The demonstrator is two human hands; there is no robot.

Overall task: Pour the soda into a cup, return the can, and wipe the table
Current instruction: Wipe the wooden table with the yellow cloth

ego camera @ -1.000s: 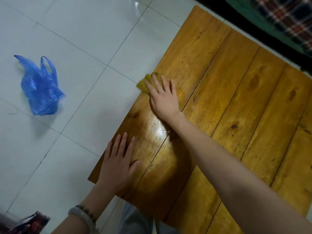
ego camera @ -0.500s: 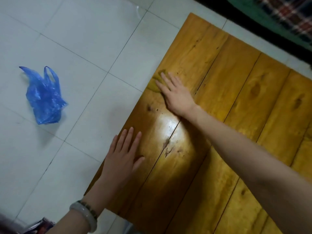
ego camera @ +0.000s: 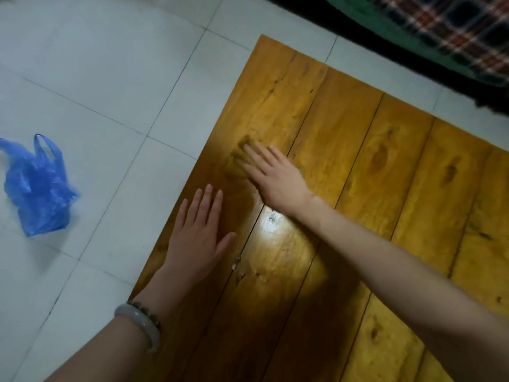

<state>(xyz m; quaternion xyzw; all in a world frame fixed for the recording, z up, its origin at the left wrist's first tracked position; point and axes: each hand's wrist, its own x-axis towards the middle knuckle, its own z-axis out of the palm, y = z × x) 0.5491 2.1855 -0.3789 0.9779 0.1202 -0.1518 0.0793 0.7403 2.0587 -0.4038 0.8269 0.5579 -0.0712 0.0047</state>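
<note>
A low wooden plank table (ego camera: 380,166) fills the right of the view. My right hand (ego camera: 278,180) lies flat on a yellow-green cloth (ego camera: 242,150), pressing it to the tabletop near the left edge; only the cloth's far rim shows past my fingertips. My left hand (ego camera: 197,238) rests flat on the table's left edge, fingers spread, holding nothing. A bracelet sits on that wrist. No can or cup is in view.
A crumpled blue plastic bag (ego camera: 38,191) lies on the white tiled floor (ego camera: 110,78) to the left of the table. A plaid blanket (ego camera: 454,31) over a dark edge runs along the top right. A bright glare spot shines on the wood by my right wrist.
My right hand has slid the cloth inward from the table's left edge, toward me and my left hand. The view has shifted, and my left hand stays flat on the table edge.
</note>
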